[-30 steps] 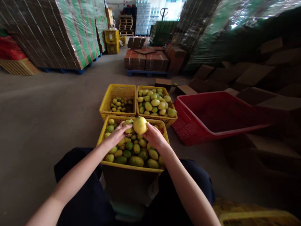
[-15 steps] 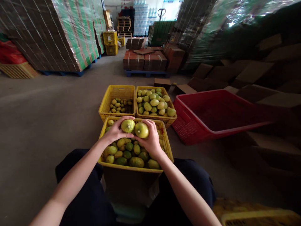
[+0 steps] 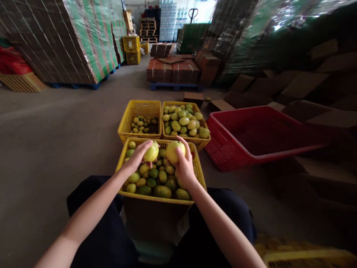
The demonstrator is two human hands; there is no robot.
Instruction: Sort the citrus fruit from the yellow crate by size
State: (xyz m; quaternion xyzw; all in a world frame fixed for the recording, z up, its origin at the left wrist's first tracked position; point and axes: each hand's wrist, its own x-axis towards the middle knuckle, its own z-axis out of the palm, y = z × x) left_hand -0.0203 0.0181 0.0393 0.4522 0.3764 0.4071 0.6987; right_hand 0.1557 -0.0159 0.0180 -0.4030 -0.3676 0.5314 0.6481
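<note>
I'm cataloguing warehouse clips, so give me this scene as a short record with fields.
Left hand: holds a yellow-green fruit
Right hand: holds a yellow fruit
Near yellow crate: below both hands, with many green and yellow fruits
Far-left yellow crate: some small fruits
Far-right yellow crate: heaped larger fruits
Red crate: right of the yellow crates
Background: strapped cartons on a blue pallet

Yellow-green left fruit (image 3: 152,152) and yellow right fruit (image 3: 171,152), both roundish, held apart above the nearest crate (image 3: 156,199)
</note>
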